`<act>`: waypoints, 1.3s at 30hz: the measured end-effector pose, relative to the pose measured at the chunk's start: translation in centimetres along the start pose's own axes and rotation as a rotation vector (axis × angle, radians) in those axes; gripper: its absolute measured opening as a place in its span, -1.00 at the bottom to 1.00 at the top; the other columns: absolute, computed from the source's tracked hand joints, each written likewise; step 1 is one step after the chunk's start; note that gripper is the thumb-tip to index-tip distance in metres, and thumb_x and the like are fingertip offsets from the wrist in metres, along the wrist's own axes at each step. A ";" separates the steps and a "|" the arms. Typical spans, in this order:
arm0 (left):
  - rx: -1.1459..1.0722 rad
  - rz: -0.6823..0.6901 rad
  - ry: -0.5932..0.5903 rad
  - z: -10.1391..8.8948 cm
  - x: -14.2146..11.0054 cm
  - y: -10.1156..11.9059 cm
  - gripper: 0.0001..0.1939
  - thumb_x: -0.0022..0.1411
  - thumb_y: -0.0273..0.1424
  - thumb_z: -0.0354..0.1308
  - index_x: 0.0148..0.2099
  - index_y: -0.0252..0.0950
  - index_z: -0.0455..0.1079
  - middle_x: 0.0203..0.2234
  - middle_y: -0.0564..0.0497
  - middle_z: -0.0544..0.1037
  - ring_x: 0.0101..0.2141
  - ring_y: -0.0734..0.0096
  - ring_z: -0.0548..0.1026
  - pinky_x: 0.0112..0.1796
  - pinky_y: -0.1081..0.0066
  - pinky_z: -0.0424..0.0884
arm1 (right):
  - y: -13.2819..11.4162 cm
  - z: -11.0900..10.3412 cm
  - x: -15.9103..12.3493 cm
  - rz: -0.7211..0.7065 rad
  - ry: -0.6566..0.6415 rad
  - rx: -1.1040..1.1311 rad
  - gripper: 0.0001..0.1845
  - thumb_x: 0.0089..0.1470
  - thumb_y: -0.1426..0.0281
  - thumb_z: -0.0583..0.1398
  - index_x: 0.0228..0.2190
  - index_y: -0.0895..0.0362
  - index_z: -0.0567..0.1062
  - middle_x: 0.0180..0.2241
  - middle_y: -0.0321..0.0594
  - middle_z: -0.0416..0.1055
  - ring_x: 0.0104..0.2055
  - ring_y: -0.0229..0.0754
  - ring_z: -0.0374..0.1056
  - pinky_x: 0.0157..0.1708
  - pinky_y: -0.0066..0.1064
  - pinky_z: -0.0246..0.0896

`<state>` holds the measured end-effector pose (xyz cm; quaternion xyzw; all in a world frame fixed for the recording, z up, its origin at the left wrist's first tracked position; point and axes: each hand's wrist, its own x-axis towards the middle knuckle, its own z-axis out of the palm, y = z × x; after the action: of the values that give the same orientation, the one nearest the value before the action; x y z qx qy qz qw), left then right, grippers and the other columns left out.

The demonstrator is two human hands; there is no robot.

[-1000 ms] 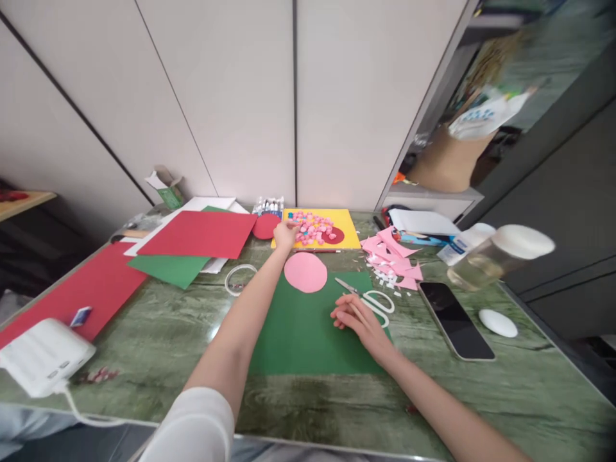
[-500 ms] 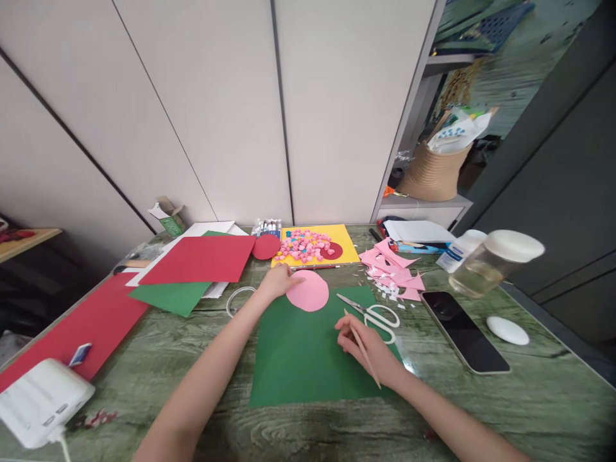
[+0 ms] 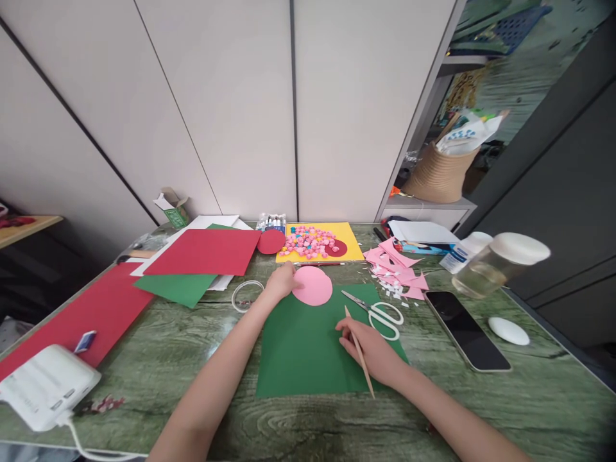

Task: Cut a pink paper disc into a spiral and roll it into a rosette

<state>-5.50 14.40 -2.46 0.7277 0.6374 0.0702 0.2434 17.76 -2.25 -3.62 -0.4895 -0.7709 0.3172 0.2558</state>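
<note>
Some green paper [image 3: 308,366] hides behind the right hand [image 3: 378,353] gripping a stick [image 3: 364,368].

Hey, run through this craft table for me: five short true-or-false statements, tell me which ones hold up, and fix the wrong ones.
1. The right hand holds a pale stick. True.
2. The left hand is at the left edge of the pink circle. True.
3. The scissors lie to the left of the pink circle. False: the scissors lie to its right, partly on the green sheet.
4. Small, mostly pink pieces are heaped on the yellow sheet. True.
5. The phone lies face down. False: its dark screen faces up.
</note>
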 end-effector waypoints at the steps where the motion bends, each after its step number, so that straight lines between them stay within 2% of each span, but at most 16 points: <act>1: -0.020 -0.003 0.001 0.0 0.1 -0.1 -0.64 0.27 -0.29 0.08 0.07 -0.33 0.29 -0.03 -0.12 0.42 -0.10 0.25 0.45 -0.13 0.14 0.44 | 0.0 0.0 0.0 0.001 -0.001 -0.004 -0.84 0.14 0.41 0.04 -0.20 0.07 0.32 -0.38 -0.24 0.35 -0.40 -0.18 0.29 -0.37 -0.38 0.17; 9: -0.211 -0.043 -0.049 -0.7 0.9 -1.3 -0.65 0.27 -0.29 0.08 0.06 -0.32 0.31 -0.03 -0.12 0.42 -0.11 0.26 0.45 -0.13 0.15 0.44 | -0.2 -0.2 -0.1 -0.001 -0.009 -0.021 -0.84 0.17 0.38 0.03 -0.19 0.04 0.33 -0.37 -0.22 0.36 -0.39 -0.16 0.30 -0.38 -0.35 0.18; 14: -0.307 -0.059 -0.108 -0.4 1.4 -2.0 -0.66 0.27 -0.29 0.07 0.05 -0.32 0.31 -0.02 -0.12 0.42 -0.11 0.26 0.45 -0.13 0.16 0.44 | 0.0 -0.2 -0.2 -0.002 -0.009 -0.017 -0.83 0.18 0.35 0.03 -0.18 0.04 0.33 -0.37 -0.21 0.35 -0.39 -0.15 0.30 -0.40 -0.34 0.18; 23: -0.429 -0.078 -0.119 -0.7 1.0 -1.7 -0.64 0.27 -0.29 0.08 0.06 -0.33 0.30 -0.02 -0.12 0.42 -0.10 0.25 0.45 -0.13 0.15 0.45 | 0.0 -0.2 -0.1 0.033 0.001 0.026 -0.84 0.16 0.33 0.06 -0.20 0.04 0.34 -0.37 -0.23 0.35 -0.39 -0.16 0.30 -0.37 -0.35 0.19; 32: -0.511 -0.065 -0.093 -1.5 0.5 -1.4 -0.65 0.26 -0.29 0.08 0.05 -0.32 0.32 -0.02 -0.11 0.42 -0.10 0.23 0.45 -0.13 0.16 0.45 | 1.1 -2.1 0.3 0.170 0.035 0.105 -0.83 0.11 0.35 0.07 -0.20 0.03 0.30 -0.48 -0.33 0.35 -0.48 -0.20 0.28 -0.46 -0.38 0.13; 39: -0.550 -0.041 -0.105 -1.3 0.6 -1.5 -0.65 0.26 -0.29 0.09 0.06 -0.33 0.31 -0.02 -0.12 0.41 -0.10 0.24 0.45 -0.13 0.16 0.45 | 1.1 -3.4 0.6 0.232 0.022 0.218 -0.84 0.11 0.31 0.06 -0.24 0.07 0.29 -0.54 -0.35 0.36 -0.56 -0.25 0.28 -0.51 -0.40 0.19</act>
<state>-7.24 15.45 -2.08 0.6241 0.5954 0.1978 0.4658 20.61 -0.54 -2.08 -0.5481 -0.6674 0.4209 0.2775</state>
